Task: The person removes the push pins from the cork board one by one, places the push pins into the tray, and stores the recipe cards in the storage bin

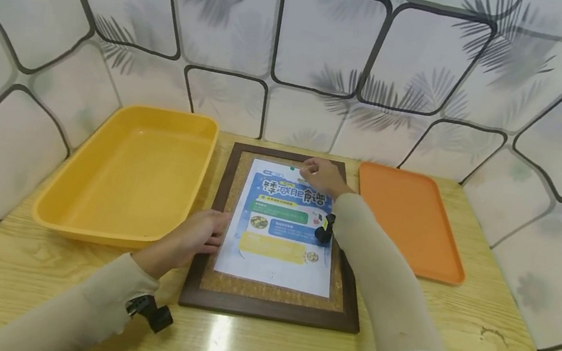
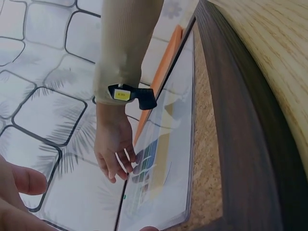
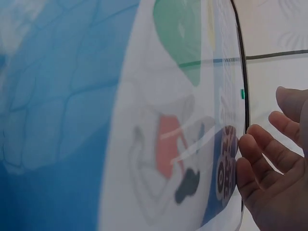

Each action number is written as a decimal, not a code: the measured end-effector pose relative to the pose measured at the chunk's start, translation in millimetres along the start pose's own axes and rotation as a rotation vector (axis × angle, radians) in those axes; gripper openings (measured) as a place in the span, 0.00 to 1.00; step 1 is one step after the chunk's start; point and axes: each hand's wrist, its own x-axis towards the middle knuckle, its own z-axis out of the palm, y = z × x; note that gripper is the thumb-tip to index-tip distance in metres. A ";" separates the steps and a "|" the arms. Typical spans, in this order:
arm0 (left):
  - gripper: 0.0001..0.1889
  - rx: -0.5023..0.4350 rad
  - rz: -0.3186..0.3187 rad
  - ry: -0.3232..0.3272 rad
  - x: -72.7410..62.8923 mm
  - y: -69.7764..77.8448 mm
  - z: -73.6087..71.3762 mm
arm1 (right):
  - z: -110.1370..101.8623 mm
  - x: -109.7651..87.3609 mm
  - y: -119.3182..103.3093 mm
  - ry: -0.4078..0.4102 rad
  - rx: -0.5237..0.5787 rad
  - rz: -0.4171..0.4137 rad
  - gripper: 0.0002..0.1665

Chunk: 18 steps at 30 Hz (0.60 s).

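Note:
A laminated poster (image 1: 272, 273) with Chinese lettering and coloured blocks lies on a cork board (image 1: 275, 292) with a dark wooden frame (image 1: 267, 309). A small green pushpin (image 1: 292, 169) sits at the poster's top edge. Just right of the pin, my right hand (image 1: 325, 177) rests at the top edge with its fingers relaxed. In the right wrist view, thumb and fingers are apart and nothing shows between them. My left hand (image 1: 197, 237) lies across the frame's left side, its fingertips by the poster's left edge; the left wrist view shows its thumb (image 2: 29, 180) held away.
A deep yellow tray (image 1: 151, 181) stands left of the board on the wooden table (image 1: 457, 344). To the right lies a flat orange tray (image 1: 409, 223), partly behind my right forearm. A patterned wall covering (image 1: 327, 38) rises around the table's back and sides.

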 end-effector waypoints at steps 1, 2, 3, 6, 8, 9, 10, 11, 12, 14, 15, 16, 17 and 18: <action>0.30 -0.008 -0.006 -0.003 0.4 0.5 -0.2 | 1.0 1.0 -1.0 0.000 -0.001 0.001 0.27; 0.30 -0.017 -0.009 -0.008 0.6 0.7 -0.5 | 1.8 1.9 -1.9 -0.003 -0.004 0.001 0.27; 0.30 -0.032 -0.014 -0.011 1.2 0.6 -0.9 | 2.5 2.9 -2.6 -0.006 -0.012 -0.003 0.27; 0.31 -0.082 -0.036 -0.009 2.1 0.7 -2.2 | 4.6 5.1 -4.8 -0.010 -0.033 -0.006 0.28; 0.30 -0.111 -0.050 -0.002 3.1 0.4 -2.7 | 5.7 6.5 -6.0 -0.014 -0.052 0.001 0.27; 0.30 -0.124 -0.060 0.006 3.7 0.5 -2.8 | 6.3 7.2 -6.7 -0.011 -0.062 0.006 0.27; 0.30 -0.130 -0.068 0.011 4.3 0.8 -2.6 | 6.7 7.6 -7.7 -0.008 -0.071 0.012 0.27; 0.30 -0.141 -0.075 0.017 4.4 1.4 -2.0 | 7.1 7.9 -8.5 -0.009 -0.079 0.014 0.26; 0.30 -0.148 -0.082 0.023 4.6 2.0 -1.3 | 7.4 8.3 -9.5 -0.010 -0.087 0.017 0.26; 0.30 -0.154 -0.100 0.037 5.0 3.3 0.6 | 7.9 8.3 -12.2 -0.017 -0.092 0.015 0.26; 0.30 -0.155 -0.106 0.041 5.1 3.8 1.8 | 8.5 9.0 -13.4 -0.023 -0.094 0.013 0.25; 0.30 -0.153 -0.111 0.041 5.0 4.4 2.8 | 8.9 9.1 -15.4 -0.032 -0.093 0.010 0.26; 0.30 -0.154 -0.116 0.044 4.7 5.0 3.5 | 9.6 9.4 -17.5 -0.043 -0.098 0.005 0.26; 0.30 -0.148 -0.121 0.047 4.5 5.3 4.1 | 10.6 10.2 -19.2 -0.052 -0.106 0.005 0.26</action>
